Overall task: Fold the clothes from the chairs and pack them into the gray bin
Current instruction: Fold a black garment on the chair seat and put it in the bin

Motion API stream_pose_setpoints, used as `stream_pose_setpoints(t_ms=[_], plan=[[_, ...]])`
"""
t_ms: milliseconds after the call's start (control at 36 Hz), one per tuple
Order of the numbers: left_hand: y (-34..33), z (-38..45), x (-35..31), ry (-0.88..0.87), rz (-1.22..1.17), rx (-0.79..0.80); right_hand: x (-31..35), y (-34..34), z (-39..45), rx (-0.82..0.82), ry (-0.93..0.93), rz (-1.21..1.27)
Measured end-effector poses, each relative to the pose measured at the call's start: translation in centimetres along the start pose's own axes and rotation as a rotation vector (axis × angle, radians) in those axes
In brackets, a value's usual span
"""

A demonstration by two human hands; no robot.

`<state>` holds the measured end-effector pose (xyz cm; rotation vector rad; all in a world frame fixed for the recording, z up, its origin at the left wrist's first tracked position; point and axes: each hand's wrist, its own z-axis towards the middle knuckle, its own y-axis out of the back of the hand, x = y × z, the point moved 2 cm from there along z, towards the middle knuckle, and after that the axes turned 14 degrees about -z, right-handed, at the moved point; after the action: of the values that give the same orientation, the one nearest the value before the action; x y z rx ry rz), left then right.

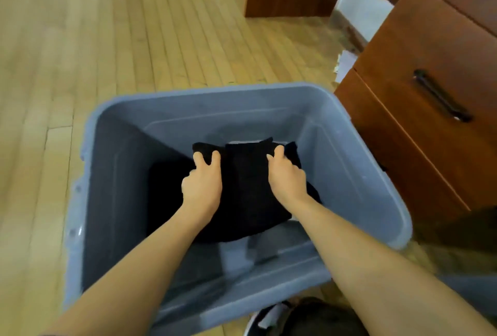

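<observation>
A folded black garment point(250, 190) is seen inside the gray bin point(349, 163), held low over the bin's floor by both hands. It is dark, matte and thick-looking, with layered edges showing along its far side; its folds can hardly be made out, the cloth being nearly uniform black. The left hand point(203, 187) is clamped on the garment's left part, fingers curled over the cloth and the thumb spread apart. The right hand point(286, 177) grips the right part in the same way — its fingertips are hidden in the fabric. Whether the garment already rests on the bottom cannot be told.

The bin stands on the wooden floor point(107, 39), its near wall cut across by the forearms. Beneath the garment's near edge a paler folded piece point(236, 255) is partly visible — blurred, and not identifiable. To the right, just beside the bin, a brown wooden drawer cabinet point(430, 66) with a black handle point(441, 96) is partly cut off. At the bottom edge a dark shoe point(271, 317) is partly seen.
</observation>
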<state>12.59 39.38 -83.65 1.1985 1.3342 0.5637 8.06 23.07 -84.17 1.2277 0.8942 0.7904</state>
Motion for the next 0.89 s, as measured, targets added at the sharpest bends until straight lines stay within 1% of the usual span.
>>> stream_pose_setpoints(t_ms=[56,111,167,250,306,361,444,500,583,639,694,722,750,806,889], plan=[[-0.6,0.9,2.0,0.055,0.020,0.021,1.9,-1.2,0.4,0.001,0.015,0.016],[-0.9,1.7,3.8,0.116,0.046,0.033,3.6,-3.0,1.0,0.113,0.035,0.070],[-1.4,2.4,5.5,0.160,0.101,0.046,5.1,-4.3,1.5,0.149,0.050,0.110],[-2.9,3.4,7.9,0.211,0.234,0.083,6.9,-5.9,2.0,0.236,0.017,0.174],[-4.1,3.8,8.8,0.192,0.382,0.124,7.5,-7.1,2.1,0.278,0.047,0.127],[-5.6,3.8,8.7,0.111,0.454,0.159,7.5,-7.7,2.0,0.249,0.118,0.081],[-7.6,3.5,7.8,0.014,0.340,0.183,7.5,-8.4,1.5,0.144,0.322,0.036],[-8.7,3.2,7.7,0.051,0.267,0.247,7.3,-8.8,1.1,0.050,0.441,0.000],[-9.4,3.3,8.6,0.155,0.244,0.319,7.1,-8.5,0.6,0.011,0.548,-0.065],[-9.5,3.2,9.3,0.183,0.266,0.329,7.1,-8.2,0.2,-0.023,0.640,-0.081],[-9.3,3.0,9.8,0.220,0.238,0.290,7.1,-8.3,-0.2,-0.037,0.743,-0.138],[-9.1,2.9,10.0,0.242,0.202,0.254,7.2,-8.3,-0.3,-0.014,0.757,-0.183],[-8.9,2.6,10.2,0.269,0.154,0.214,7.2,-8.3,-0.3,0.028,0.729,-0.221],[-8.4,2.2,10.3,0.329,0.080,0.150,6.9,-8.2,0.0,0.143,0.608,-0.241],[-8.1,2.0,10.4,0.394,0.059,0.181,6.5,-8.3,0.2,0.242,0.502,-0.194]])
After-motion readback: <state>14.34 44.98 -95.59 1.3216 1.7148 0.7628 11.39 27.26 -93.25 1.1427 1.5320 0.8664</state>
